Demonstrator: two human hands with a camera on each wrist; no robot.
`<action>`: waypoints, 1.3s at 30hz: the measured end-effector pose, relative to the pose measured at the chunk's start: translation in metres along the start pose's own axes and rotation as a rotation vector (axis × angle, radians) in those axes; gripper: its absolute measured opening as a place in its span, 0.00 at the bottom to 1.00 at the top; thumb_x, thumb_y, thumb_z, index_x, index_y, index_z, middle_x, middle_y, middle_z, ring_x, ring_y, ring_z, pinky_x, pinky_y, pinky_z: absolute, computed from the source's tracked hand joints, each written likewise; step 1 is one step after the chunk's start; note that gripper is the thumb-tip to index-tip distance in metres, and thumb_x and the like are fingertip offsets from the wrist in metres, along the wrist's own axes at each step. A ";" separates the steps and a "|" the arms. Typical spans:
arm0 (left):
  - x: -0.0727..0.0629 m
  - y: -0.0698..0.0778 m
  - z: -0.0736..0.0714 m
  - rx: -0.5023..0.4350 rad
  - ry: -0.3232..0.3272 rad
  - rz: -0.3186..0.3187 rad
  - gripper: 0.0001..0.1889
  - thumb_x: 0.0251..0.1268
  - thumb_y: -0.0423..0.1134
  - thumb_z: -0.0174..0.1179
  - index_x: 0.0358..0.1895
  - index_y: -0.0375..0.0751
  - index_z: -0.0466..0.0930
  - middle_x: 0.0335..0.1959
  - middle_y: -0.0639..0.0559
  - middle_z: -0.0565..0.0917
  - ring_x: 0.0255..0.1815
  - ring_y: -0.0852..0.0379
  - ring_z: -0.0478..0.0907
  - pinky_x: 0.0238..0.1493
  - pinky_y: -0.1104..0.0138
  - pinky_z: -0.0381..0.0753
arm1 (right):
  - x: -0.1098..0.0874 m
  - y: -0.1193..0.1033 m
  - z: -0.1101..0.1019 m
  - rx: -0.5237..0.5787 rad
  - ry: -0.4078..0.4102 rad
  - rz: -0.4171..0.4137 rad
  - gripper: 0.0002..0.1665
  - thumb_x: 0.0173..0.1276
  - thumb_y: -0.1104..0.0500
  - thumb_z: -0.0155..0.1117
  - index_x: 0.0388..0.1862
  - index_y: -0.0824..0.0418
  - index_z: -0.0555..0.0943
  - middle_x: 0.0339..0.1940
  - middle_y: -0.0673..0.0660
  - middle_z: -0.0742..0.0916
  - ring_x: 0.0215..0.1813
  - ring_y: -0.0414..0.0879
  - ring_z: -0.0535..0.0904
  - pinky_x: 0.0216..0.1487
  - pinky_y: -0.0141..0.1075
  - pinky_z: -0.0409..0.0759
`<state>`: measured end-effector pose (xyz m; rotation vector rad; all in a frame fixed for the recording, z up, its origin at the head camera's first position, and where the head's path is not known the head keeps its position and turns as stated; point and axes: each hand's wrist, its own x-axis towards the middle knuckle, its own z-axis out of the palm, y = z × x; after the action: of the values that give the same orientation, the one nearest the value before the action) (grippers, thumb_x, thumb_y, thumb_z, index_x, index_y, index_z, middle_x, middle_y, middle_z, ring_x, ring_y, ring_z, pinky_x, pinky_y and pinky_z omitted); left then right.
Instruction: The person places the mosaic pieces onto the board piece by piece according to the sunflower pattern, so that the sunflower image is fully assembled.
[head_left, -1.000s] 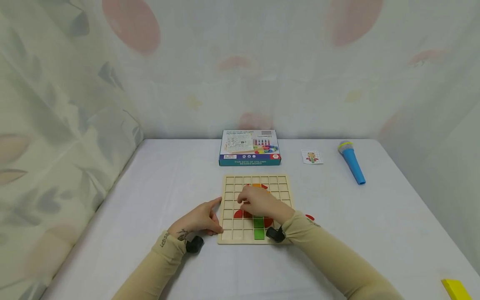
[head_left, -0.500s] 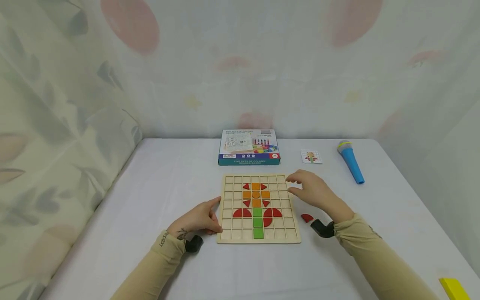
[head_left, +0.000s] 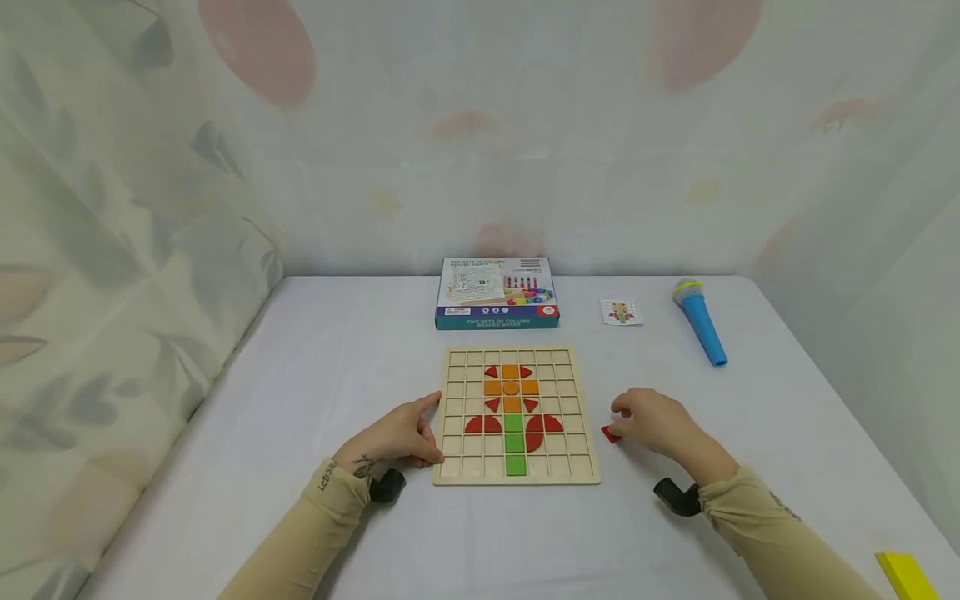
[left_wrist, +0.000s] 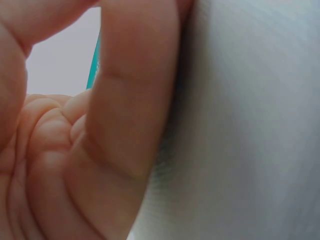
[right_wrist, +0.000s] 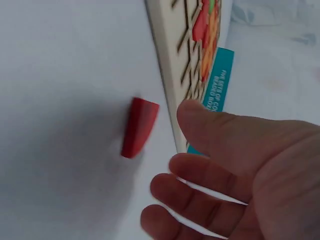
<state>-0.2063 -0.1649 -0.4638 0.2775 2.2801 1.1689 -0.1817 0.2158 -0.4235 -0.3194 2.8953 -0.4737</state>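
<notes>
A wooden grid board (head_left: 457,482) lies flat with red, orange and green pieces set in its cells as a flower. Along the board's left edge rests my left hand (head_left: 396,433), index finger and thumb spread apart and touching the rim. The left wrist view shows that hand (left_wrist: 125,100) from close up, with the board out of sight. To the right of the board lies a loose red quarter-circle piece (head_left: 609,434). My right hand (head_left: 660,425) hovers over it, partly covering it in the head view. In the right wrist view, its fingers stay apart from the piece (right_wrist: 140,127).
Behind the board stands a flat cardboard box (head_left: 497,321). A small picture card (head_left: 621,312) and a blue toy microphone (head_left: 705,329) lie at the back right. Near the front right corner is a yellow block (head_left: 907,575). Curtains hang behind and at the left.
My right hand has moved off the board to the right, then down to the loose red piece. A red triangle now shows in the cell it covered. The left hand has stayed put.
</notes>
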 end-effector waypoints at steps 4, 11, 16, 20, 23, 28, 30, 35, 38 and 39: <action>-0.001 0.001 0.000 0.003 0.000 0.001 0.56 0.41 0.33 0.73 0.74 0.41 0.44 0.18 0.49 0.79 0.16 0.59 0.73 0.20 0.69 0.74 | -0.001 0.002 0.012 -0.026 -0.016 0.015 0.14 0.53 0.52 0.70 0.34 0.61 0.82 0.26 0.50 0.80 0.28 0.43 0.71 0.28 0.35 0.71; -0.001 0.001 -0.001 0.000 -0.004 -0.002 0.56 0.41 0.33 0.73 0.74 0.42 0.44 0.18 0.49 0.79 0.15 0.59 0.73 0.20 0.69 0.74 | -0.001 0.001 0.018 -0.046 -0.001 -0.009 0.08 0.54 0.57 0.69 0.30 0.60 0.82 0.24 0.50 0.80 0.27 0.43 0.71 0.29 0.35 0.71; 0.000 0.000 -0.001 0.002 0.002 0.003 0.56 0.41 0.32 0.72 0.74 0.42 0.44 0.18 0.49 0.79 0.15 0.59 0.74 0.20 0.68 0.75 | -0.002 -0.002 0.015 0.013 -0.005 -0.018 0.08 0.53 0.60 0.70 0.24 0.57 0.77 0.21 0.49 0.76 0.27 0.43 0.69 0.28 0.34 0.68; -0.001 0.000 -0.001 0.002 0.001 0.009 0.56 0.41 0.32 0.72 0.74 0.41 0.44 0.18 0.49 0.79 0.15 0.60 0.74 0.20 0.68 0.74 | -0.001 -0.002 0.014 0.104 0.025 -0.053 0.11 0.52 0.65 0.69 0.21 0.58 0.74 0.20 0.50 0.75 0.26 0.43 0.68 0.27 0.34 0.67; -0.002 0.001 -0.001 0.002 0.000 0.010 0.56 0.41 0.32 0.72 0.74 0.41 0.44 0.18 0.50 0.79 0.15 0.60 0.74 0.20 0.69 0.74 | 0.004 -0.004 0.013 0.171 0.074 -0.099 0.08 0.53 0.67 0.67 0.24 0.59 0.75 0.20 0.50 0.75 0.26 0.42 0.68 0.27 0.33 0.67; -0.003 0.002 -0.001 -0.007 -0.001 0.009 0.56 0.41 0.32 0.73 0.74 0.41 0.44 0.18 0.50 0.79 0.15 0.60 0.74 0.20 0.69 0.74 | 0.013 -0.020 0.006 0.275 0.101 -0.199 0.13 0.62 0.67 0.59 0.47 0.65 0.80 0.27 0.53 0.79 0.28 0.42 0.69 0.28 0.32 0.69; -0.003 0.002 0.000 -0.012 -0.002 0.011 0.56 0.41 0.32 0.73 0.74 0.41 0.44 0.18 0.50 0.79 0.15 0.60 0.74 0.20 0.69 0.75 | 0.015 -0.030 0.003 0.319 0.099 -0.237 0.15 0.64 0.67 0.56 0.50 0.66 0.79 0.31 0.55 0.80 0.30 0.43 0.69 0.29 0.32 0.69; -0.003 0.002 -0.001 -0.027 -0.001 0.020 0.56 0.41 0.31 0.72 0.74 0.41 0.44 0.18 0.49 0.79 0.15 0.60 0.74 0.20 0.69 0.74 | 0.023 -0.055 0.000 0.437 0.128 -0.242 0.04 0.62 0.64 0.62 0.36 0.63 0.82 0.28 0.52 0.82 0.29 0.42 0.72 0.28 0.31 0.72; -0.003 0.002 0.000 -0.031 0.005 0.023 0.56 0.41 0.31 0.72 0.74 0.42 0.44 0.18 0.49 0.79 0.15 0.60 0.74 0.19 0.69 0.74 | 0.028 -0.068 0.000 0.548 0.134 -0.213 0.03 0.59 0.64 0.65 0.29 0.62 0.79 0.25 0.52 0.81 0.27 0.43 0.74 0.28 0.31 0.74; -0.003 0.002 -0.001 -0.027 0.006 0.025 0.56 0.41 0.31 0.72 0.74 0.41 0.44 0.18 0.49 0.79 0.15 0.60 0.74 0.19 0.69 0.74 | 0.029 -0.073 0.000 0.578 0.133 -0.211 0.03 0.59 0.64 0.65 0.29 0.61 0.79 0.26 0.52 0.82 0.27 0.43 0.75 0.29 0.31 0.75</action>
<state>-0.2039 -0.1653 -0.4604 0.2936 2.2704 1.2145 -0.1966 0.1414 -0.4040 -0.5091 2.6906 -1.3673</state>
